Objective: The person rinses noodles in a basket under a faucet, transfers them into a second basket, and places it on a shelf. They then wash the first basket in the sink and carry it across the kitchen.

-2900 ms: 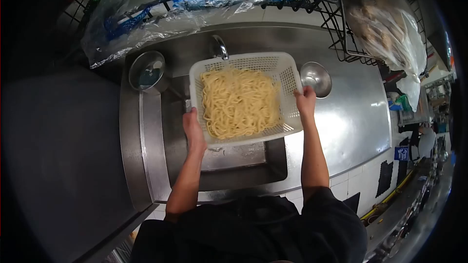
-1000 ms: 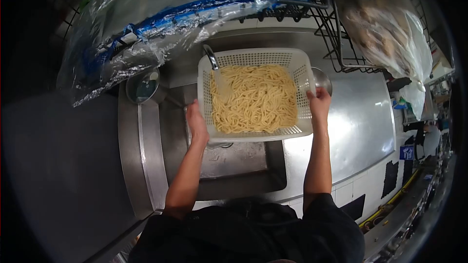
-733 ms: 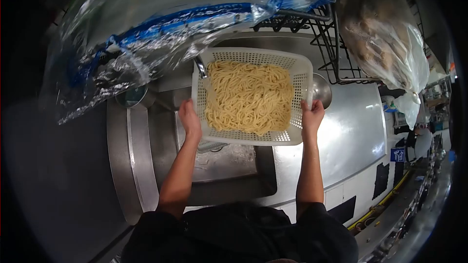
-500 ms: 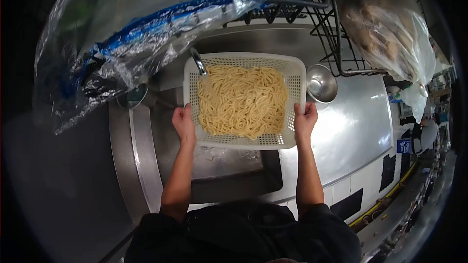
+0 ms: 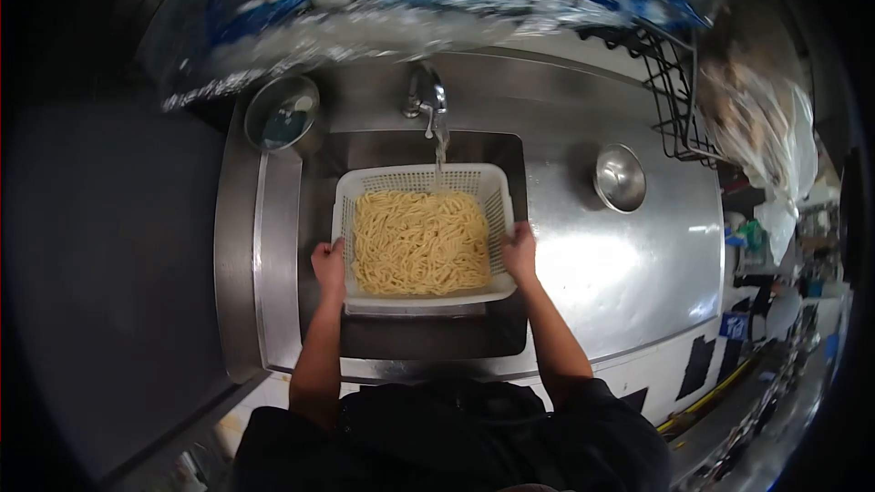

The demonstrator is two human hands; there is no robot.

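A white perforated plastic basket (image 5: pixel 497 196) full of yellow noodles (image 5: pixel 419 241) sits low over the steel sink (image 5: pixel 515 328). My left hand (image 5: pixel 328 266) grips its left rim and my right hand (image 5: pixel 520 251) grips its right rim. The faucet (image 5: pixel 426 93) stands behind the basket, and a thin stream of water falls from it onto the noodles at the basket's far edge.
A lidded steel pot (image 5: pixel 283 116) stands at the back left of the counter and a small steel bowl (image 5: pixel 620 179) at the back right. A black wire rack (image 5: pixel 679 91) and plastic-wrapped goods (image 5: pixel 392 5) hang overhead. Steel counter (image 5: pixel 629 264) stretches to the right.
The basket has come down and toward me, from up beside the faucet into the sink, both hands still on its rims. Water now runs onto its far edge.
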